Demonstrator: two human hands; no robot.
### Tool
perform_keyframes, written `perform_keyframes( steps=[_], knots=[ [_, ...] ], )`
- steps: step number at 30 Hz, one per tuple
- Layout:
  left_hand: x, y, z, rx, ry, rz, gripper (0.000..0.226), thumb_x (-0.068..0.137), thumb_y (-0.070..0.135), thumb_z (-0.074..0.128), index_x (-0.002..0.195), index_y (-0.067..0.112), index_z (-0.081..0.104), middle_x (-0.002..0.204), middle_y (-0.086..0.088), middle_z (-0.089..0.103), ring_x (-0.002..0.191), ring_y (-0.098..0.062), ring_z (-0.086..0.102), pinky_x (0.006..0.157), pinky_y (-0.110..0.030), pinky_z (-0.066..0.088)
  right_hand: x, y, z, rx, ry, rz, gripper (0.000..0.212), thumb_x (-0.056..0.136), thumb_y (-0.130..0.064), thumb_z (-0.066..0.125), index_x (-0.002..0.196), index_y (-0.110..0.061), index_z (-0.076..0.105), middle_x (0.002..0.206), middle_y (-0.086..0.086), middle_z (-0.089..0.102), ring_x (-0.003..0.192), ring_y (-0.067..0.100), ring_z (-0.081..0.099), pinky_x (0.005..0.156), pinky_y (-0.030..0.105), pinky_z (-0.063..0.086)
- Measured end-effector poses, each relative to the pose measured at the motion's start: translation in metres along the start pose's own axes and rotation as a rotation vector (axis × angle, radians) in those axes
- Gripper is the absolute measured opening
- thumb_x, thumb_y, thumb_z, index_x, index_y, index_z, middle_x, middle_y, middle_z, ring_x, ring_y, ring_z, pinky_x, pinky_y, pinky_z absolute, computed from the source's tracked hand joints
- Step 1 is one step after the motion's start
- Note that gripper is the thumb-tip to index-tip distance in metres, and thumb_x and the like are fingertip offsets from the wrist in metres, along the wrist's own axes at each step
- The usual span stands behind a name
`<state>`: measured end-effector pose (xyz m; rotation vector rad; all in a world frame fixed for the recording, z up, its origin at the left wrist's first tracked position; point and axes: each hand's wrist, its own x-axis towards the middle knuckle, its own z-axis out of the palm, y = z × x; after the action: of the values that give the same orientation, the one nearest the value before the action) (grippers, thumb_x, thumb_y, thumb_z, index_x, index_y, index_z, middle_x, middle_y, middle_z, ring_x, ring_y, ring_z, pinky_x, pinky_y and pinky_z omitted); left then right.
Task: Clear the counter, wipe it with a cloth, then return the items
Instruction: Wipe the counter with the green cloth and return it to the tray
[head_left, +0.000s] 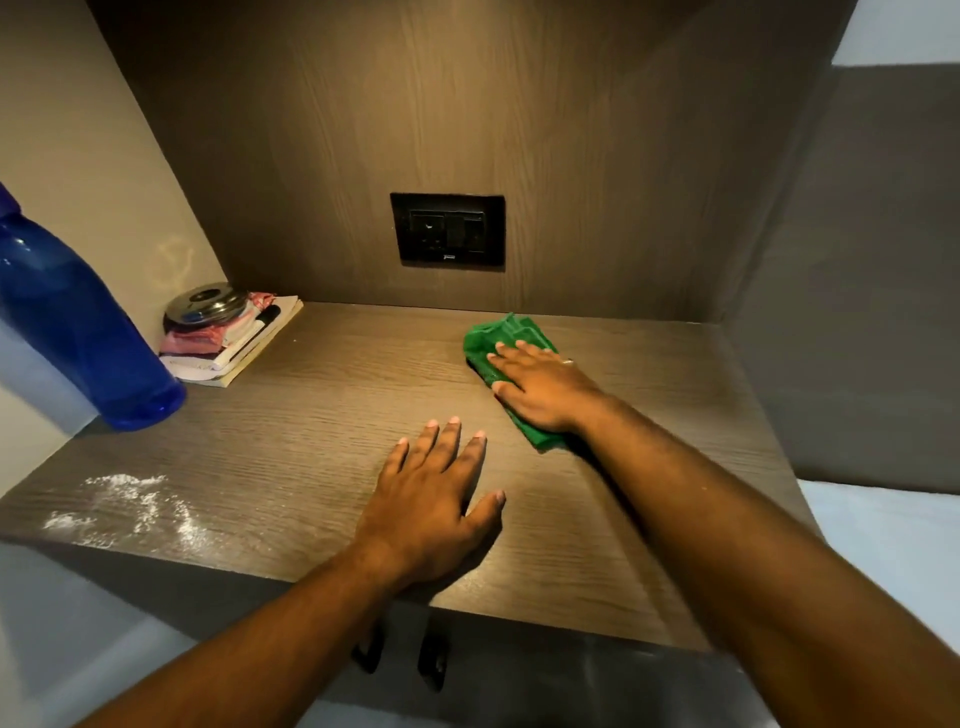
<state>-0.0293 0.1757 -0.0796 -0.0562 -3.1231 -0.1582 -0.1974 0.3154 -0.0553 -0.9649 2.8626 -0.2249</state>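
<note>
A green cloth (496, 340) lies on the wooden counter (332, 415) towards the back right. My right hand (540, 389) presses flat on it, fingers spread, covering its near half. My left hand (431, 499) rests palm down on the bare counter near the front edge, fingers apart, holding nothing. White powder (135, 506) is smeared over the counter's front left corner. In the back left corner sits a stack of notebooks (244, 348) with a marker, a pink cloth and a round steel lid (205, 306) on top. A blue bottle (78, 322) stands at the left edge.
A black wall socket (448, 229) is set in the wooden back panel above the counter. Walls close the counter on the left and right. Two dark handles (400, 654) show below the front edge.
</note>
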Motion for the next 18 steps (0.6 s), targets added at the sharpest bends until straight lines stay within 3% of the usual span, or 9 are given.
perform_keyframes(
  steps=[2,6,8,10,12,16,18],
  knots=[
    [-0.001,0.000,0.001,-0.003,0.000,0.003,0.071,0.089,0.067,0.016,0.151,0.035,0.002,0.163,0.002,-0.002,0.150,-0.017,-0.007,0.120,-0.041,-0.004,-0.023,0.045,-0.001,0.018,0.024,0.126,0.060,0.101,-0.048,0.027,0.155,-0.022,0.018,0.164,-0.001,0.011,0.151,0.020,0.008,0.122,0.041,0.008],
    [-0.001,-0.002,0.001,-0.026,0.006,0.006,0.072,0.089,0.067,0.015,0.152,0.035,0.003,0.163,0.001,-0.001,0.150,-0.018,-0.007,0.121,-0.043,-0.003,-0.068,0.115,-0.002,0.033,0.182,0.708,0.066,0.097,-0.049,0.025,0.153,-0.014,0.023,0.163,0.009,0.016,0.149,0.030,0.015,0.119,0.051,0.018],
    [0.000,-0.002,0.002,-0.037,0.009,0.006,0.072,0.089,0.067,0.016,0.152,0.034,0.004,0.163,0.001,-0.001,0.150,-0.019,-0.007,0.121,-0.044,-0.002,-0.078,0.106,-0.001,0.054,0.203,0.906,0.065,0.098,-0.043,0.023,0.154,-0.011,0.020,0.163,0.010,0.012,0.150,0.032,0.011,0.120,0.051,0.013],
    [0.000,-0.002,0.003,-0.045,0.013,0.004,0.071,0.090,0.067,0.016,0.152,0.034,0.006,0.163,0.000,0.000,0.150,-0.020,-0.006,0.121,-0.044,-0.002,-0.077,0.073,0.002,0.066,0.197,0.974,0.065,0.097,-0.038,0.021,0.154,-0.008,0.016,0.164,0.012,0.009,0.150,0.032,0.008,0.120,0.049,0.006],
    [0.000,-0.003,0.003,-0.043,0.005,0.012,0.072,0.089,0.067,0.015,0.152,0.033,0.007,0.163,-0.001,0.002,0.150,-0.021,-0.004,0.121,-0.046,0.000,-0.075,0.027,0.011,0.043,0.166,0.821,0.065,0.097,-0.037,0.022,0.154,-0.008,0.015,0.164,0.010,0.007,0.150,0.031,0.008,0.121,0.047,0.004],
    [0.000,-0.002,0.002,-0.042,0.003,0.013,0.075,0.086,0.067,0.013,0.152,0.032,0.010,0.163,-0.002,0.005,0.150,-0.021,0.000,0.120,-0.046,0.002,-0.108,-0.026,0.020,0.000,0.065,0.241,0.065,0.098,-0.046,0.026,0.155,-0.020,0.013,0.165,0.001,0.005,0.151,0.021,0.005,0.122,0.042,0.006],
    [0.000,-0.002,0.001,-0.047,-0.002,0.018,0.073,0.087,0.066,0.014,0.152,0.032,0.010,0.163,-0.002,0.006,0.150,-0.022,0.000,0.120,-0.046,0.003,-0.141,-0.008,0.015,-0.050,0.007,0.173,0.070,0.093,-0.055,0.022,0.155,-0.024,0.013,0.165,-0.001,0.006,0.151,0.018,0.004,0.122,0.039,0.006]
  ],
)
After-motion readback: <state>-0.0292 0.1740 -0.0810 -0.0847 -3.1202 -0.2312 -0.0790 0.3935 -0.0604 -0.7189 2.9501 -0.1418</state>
